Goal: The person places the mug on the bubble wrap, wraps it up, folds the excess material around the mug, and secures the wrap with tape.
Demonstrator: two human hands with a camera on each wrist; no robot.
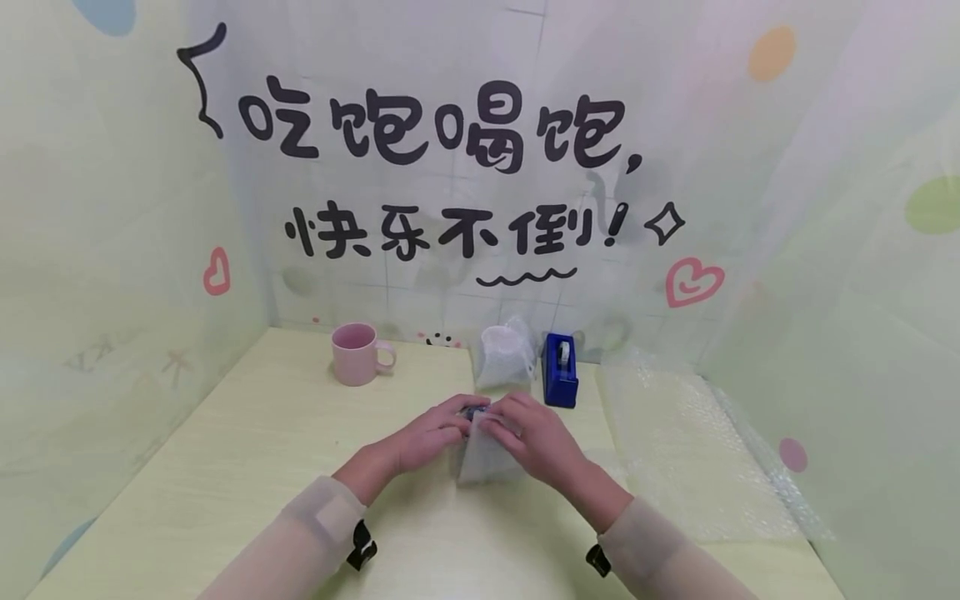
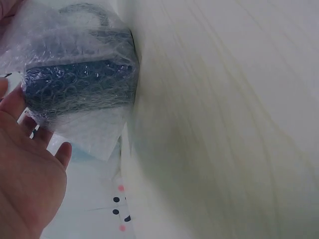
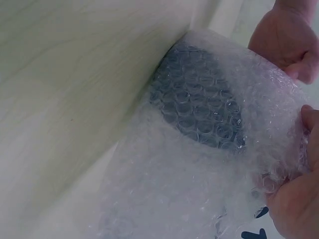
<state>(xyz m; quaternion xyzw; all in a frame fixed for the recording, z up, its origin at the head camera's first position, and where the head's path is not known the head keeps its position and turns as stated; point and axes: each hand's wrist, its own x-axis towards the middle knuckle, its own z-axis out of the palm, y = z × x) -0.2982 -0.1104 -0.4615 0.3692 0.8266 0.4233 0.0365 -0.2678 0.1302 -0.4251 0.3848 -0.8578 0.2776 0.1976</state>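
A dark blue mug stands on the table, loosely wrapped in clear bubble wrap; its handle shows through the wrap in the left wrist view. My left hand grips the mug near its top from the left, fingers on the far side and thumb on the near side. From the right, my right hand pinches the upper edge of the bubble wrap and gathers it over the mug's top. In the right wrist view the right hand has folds of wrap between thumb and fingers, and the left hand is beyond.
A pink mug stands at the back left. Behind my hands is a white mug wrapped in bubble wrap, with a blue tape dispenser to its right. Flat bubble wrap sheets cover the table's right side. Printed curtains enclose the table.
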